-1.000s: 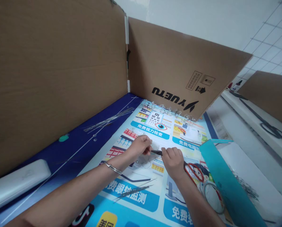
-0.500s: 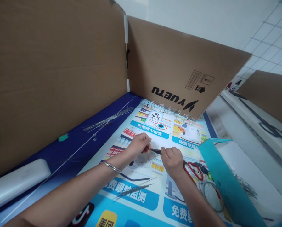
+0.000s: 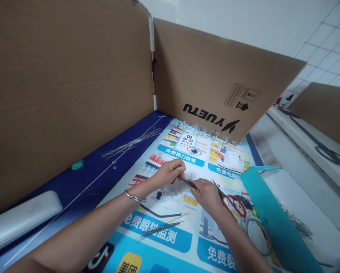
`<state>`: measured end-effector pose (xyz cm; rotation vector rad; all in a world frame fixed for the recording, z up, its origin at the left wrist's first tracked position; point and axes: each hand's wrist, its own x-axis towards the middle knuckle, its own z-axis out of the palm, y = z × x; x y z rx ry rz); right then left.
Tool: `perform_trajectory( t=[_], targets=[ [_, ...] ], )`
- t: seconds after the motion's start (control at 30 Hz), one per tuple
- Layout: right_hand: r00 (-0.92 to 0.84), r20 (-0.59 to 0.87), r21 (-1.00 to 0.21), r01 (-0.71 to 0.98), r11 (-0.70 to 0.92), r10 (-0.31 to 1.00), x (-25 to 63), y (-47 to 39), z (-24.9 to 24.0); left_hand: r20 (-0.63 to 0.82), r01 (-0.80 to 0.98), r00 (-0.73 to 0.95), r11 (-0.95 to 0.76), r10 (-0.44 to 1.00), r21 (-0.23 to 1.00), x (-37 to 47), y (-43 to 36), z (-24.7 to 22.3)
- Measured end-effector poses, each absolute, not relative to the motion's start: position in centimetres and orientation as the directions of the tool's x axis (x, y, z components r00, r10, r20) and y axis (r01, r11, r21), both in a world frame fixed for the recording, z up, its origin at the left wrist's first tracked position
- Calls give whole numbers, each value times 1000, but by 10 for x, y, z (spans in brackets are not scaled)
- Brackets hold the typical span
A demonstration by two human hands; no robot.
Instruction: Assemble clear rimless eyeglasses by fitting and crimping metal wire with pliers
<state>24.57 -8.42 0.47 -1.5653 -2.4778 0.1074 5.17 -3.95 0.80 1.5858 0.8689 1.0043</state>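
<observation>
My left hand [image 3: 171, 171] is closed in a pinch over the printed sheet; whatever lies between its fingertips is too small to make out. Pliers [image 3: 189, 184] with dark narrow jaws and a bit of yellow at the grip are wrapped in my right hand [image 3: 208, 194]. Their tip points at the left fingertips and reaches close to them. Beside my right wrist lie scissors [image 3: 235, 206] with red handles, partly hidden. Loose thin wires [image 3: 160, 229] rest on the sheet nearer to me. Below my left hand is a faint, clear tangle [image 3: 172, 189].
Cardboard panels [image 3: 215, 76] wall the left and far sides. Bent wire pieces [image 3: 204, 131] line the far panel's foot. A wire bundle [image 3: 131, 143] and a green blob [image 3: 77, 165] lie leftward. At right stand a teal-edged box [image 3: 284, 220] holding wire pieces and a round roll [image 3: 257, 235].
My right hand has turned and shifted slightly, showing the pliers' yellow grip and the scissors' blades. My left fingers have curled further in, staying near the plier tip.
</observation>
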Motion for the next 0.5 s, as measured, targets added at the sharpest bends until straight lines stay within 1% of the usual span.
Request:
perform_trajectory(
  t=[0.1, 0.17, 0.5],
  targets=[
    [-415, 11, -341, 854, 394, 910, 247, -83, 10, 206, 77, 435, -264, 876, 961, 51, -39, 9],
    [-420, -41, -426, 828, 365, 907, 248, -82, 12, 217, 104, 461, -295, 861, 950, 50, -40, 11],
    [-444, -241, -699, 696, 163, 863, 259, -80, 15, 245, 274, 594, -479, 766, 834, 48, -46, 20]
  ],
)
